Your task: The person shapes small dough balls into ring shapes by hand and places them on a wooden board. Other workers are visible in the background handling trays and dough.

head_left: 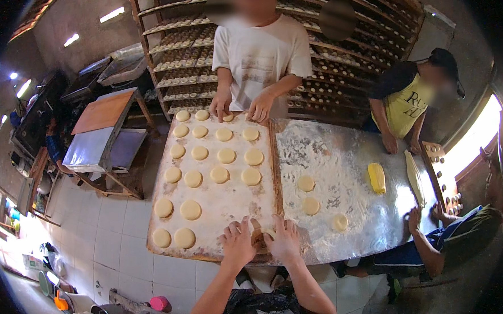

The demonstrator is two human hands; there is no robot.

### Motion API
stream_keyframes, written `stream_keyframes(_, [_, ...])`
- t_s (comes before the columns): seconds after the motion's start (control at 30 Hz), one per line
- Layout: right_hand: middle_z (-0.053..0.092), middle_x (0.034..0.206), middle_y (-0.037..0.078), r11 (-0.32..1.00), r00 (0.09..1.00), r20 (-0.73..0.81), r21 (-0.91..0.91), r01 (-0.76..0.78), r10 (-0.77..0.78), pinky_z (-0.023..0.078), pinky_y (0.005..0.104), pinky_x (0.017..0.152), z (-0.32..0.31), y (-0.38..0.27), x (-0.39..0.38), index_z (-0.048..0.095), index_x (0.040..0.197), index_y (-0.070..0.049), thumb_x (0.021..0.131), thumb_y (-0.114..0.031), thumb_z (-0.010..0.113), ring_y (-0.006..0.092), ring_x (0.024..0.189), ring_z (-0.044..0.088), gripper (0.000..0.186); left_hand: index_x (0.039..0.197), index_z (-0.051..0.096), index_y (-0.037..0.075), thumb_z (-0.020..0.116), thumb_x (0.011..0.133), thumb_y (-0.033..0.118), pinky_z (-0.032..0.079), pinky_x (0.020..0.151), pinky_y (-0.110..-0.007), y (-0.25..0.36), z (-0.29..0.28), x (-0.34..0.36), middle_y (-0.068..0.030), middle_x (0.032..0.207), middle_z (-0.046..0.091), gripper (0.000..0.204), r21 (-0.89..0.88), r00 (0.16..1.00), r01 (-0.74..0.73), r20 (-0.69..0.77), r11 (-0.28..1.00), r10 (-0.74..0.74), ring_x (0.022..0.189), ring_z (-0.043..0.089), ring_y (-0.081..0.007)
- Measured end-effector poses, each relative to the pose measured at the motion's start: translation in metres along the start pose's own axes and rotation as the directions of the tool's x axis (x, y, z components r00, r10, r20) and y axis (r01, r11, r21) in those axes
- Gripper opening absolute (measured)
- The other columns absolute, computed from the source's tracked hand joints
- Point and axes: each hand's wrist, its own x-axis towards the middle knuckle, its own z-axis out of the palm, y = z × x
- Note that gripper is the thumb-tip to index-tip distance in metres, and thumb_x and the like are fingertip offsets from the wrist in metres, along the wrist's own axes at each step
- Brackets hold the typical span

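At the near edge of a flour-dusted wooden board [231, 206], both my hands rest close together. My left hand [238, 241] has its fingers spread over the board, its thumb side toward the middle. My right hand [283, 242] curls at the side of a pale dough round [271, 233], which its fingers partly hide. Rows of flat dough rounds [190, 210] cover the board's left and far parts. Across from me, a person in a white shirt [260, 57] has both hands at the board's far edge, by another dough round [228, 117].
A floured metal table [352, 231] joins the board on the right, bearing several dough rounds [311, 205], a yellow piece [376, 178] and a long dough strip [414, 177]. Two people work at its right end. Racks of filled trays [181, 64] stand behind; a low wooden stand [99, 131] is left.
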Motion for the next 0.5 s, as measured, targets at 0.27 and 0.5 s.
stream_keyframes(0.27, [0.053, 0.127, 0.026, 0.991, 0.995, 0.091, 0.128, 0.025, -0.037, 0.041, 0.0564, 0.101, -0.017, 0.016, 0.002, 0.035, 0.149, -0.013, 0.087, -0.035, 0.072, 0.0452, 0.121, 0.052, 0.076, 0.146, 0.042, 0.010, 0.080, 0.077, 0.025, 0.036, 0.096, -0.057, 0.010, 0.005, 0.007, -0.0212, 0.131, 0.050, 0.081, 0.047, 0.997, 0.057, -0.056, 0.997, -0.054, 0.120, 0.048, -0.0402])
stream_keyframes(0.5, [0.058, 0.121, 0.022, 0.958, 0.943, -0.209, 0.176, -0.226, 0.261, 0.044, 0.0509, 0.099, -0.069, 0.146, -0.005, 0.055, 0.132, -0.008, 0.086, -0.028, 0.074, 0.0427, 0.116, 0.055, 0.054, 0.147, 0.041, 0.011, 0.078, 0.081, 0.028, 0.035, 0.100, -0.059, 0.027, 0.005, 0.008, -0.0234, 0.132, 0.049, 0.077, 0.069, 0.988, 0.145, -0.056, 0.987, -0.142, 0.124, 0.046, -0.0431])
